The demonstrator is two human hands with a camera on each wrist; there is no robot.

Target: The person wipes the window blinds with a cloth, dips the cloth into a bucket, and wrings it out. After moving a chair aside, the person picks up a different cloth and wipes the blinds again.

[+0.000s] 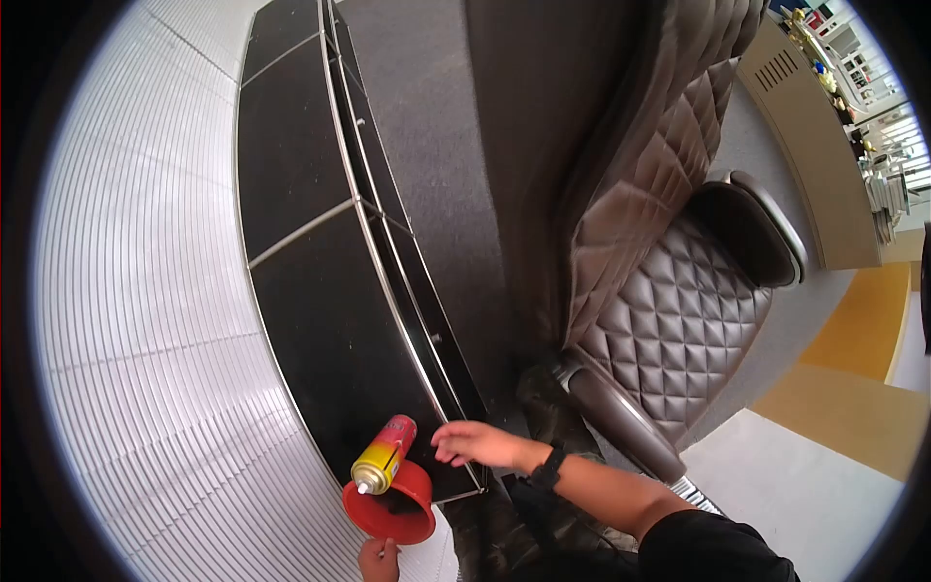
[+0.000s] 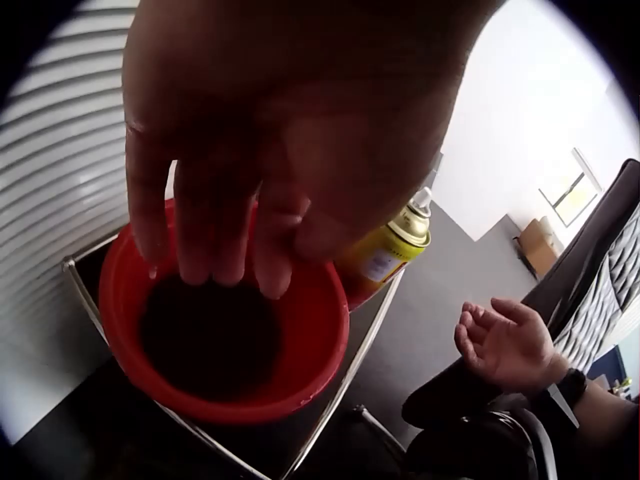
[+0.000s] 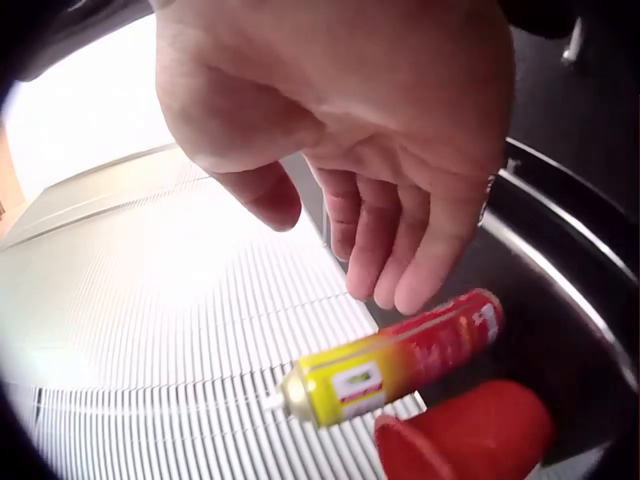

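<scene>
A red bowl point(image 1: 424, 517) is at the near end of the black cabinet top, its inside dark in the left wrist view. Beside it is a red and yellow spray can point(image 3: 430, 348) with a pale nozzle; whether they touch is unclear. My left hand point(image 1: 378, 561) is at the bowl's rim, and in the left wrist view its fingers point(image 2: 230, 250) extend loosely over the opening; contact with the rim cannot be made out. My right hand point(image 1: 485, 446), fingers loosely bent and holding nothing, hovers to the right of the can, over the cabinet's edge.
The long black cabinet point(image 1: 310, 320) has metal edging and runs away from me. A white ribbed wall point(image 1: 165, 291) borders its left side. To the right is a brown quilted armchair point(image 1: 669, 330) on grey floor. A shelf of small items point(image 1: 824, 116) stands farther off.
</scene>
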